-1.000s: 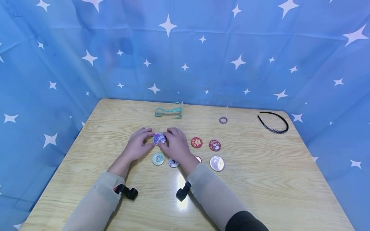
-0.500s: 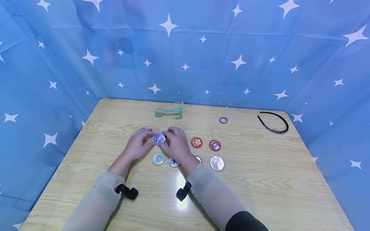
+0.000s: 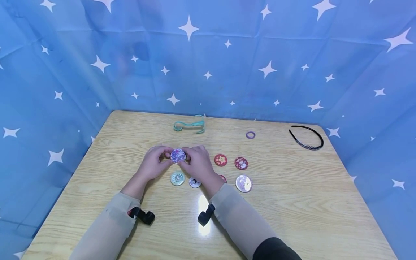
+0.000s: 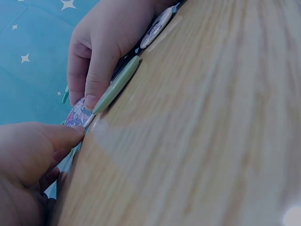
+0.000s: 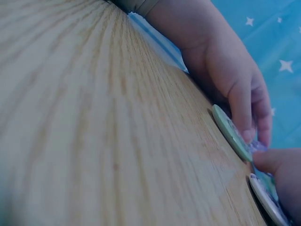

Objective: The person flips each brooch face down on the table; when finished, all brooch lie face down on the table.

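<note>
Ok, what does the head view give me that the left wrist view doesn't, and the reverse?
Head only: black headband, purple ring, red badges and large pale badge.

Left wrist only: green badge nearly edge-on, showing its side.

Both: left hand and right hand holding the purple-patterned badge between them, plus white badge, wooden table and starry cloth.

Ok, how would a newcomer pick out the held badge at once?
On the wood-grain table, find the left hand and right hand. Between them they hold a round purple-and-white badge; its busy purple pattern sets it apart from the pale-green round badge below it in the head view.
</note>
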### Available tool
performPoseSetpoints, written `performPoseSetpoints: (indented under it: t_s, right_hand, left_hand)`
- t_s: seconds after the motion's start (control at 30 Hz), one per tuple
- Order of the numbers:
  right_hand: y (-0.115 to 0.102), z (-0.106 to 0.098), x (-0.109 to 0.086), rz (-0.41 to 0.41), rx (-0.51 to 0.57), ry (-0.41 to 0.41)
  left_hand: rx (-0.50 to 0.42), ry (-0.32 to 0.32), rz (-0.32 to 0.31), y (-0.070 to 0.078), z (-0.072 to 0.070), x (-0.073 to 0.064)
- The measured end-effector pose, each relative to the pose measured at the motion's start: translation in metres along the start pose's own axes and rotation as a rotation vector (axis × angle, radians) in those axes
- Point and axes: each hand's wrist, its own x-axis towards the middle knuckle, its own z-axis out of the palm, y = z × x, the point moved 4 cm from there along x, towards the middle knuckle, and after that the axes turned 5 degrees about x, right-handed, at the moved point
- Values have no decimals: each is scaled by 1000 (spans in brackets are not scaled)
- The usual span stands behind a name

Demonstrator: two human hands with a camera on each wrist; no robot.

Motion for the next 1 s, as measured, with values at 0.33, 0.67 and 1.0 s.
performPoseSetpoints:
  t_s: [0.33,0.67,1.0]
  right_hand:
    - [0,-1,0,9,61,-3]
    - [3,0,0,9,66,12]
    - [5,2,-1,27,94,31]
  left_hand:
    - [-50,-6,-60,0,1,0]
    - [-59,-13,-70,0,1,0]
    - [-112,-14,-87,0,1,0]
